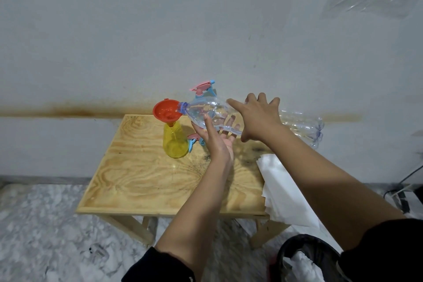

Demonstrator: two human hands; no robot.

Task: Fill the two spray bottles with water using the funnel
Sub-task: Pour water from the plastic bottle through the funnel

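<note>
A yellow spray bottle [175, 144] stands open-necked on the wooden table [146, 181], with an orange funnel [165, 111] set in its neck. A large clear water bottle [206, 112] lies nearly level in the air, its blue-ringed mouth over the funnel's rim. My left hand [217, 142] supports it from below near the neck, fingers straight, thumb up the near side. My right hand [258, 119] spans the bottle's middle, fingers spread over the top and thumb underneath. A second spray bottle with a pink and blue spray head [202, 88] stands behind, mostly hidden. A loose pink and blue spray head [194, 141] lies beside the yellow bottle.
White paper sheets [283, 188] hang over the table's right edge. A black bin [306, 258] with crumpled white paper stands on the floor at the lower right. The wall runs just behind the table. A black cable lies on the floor at far right.
</note>
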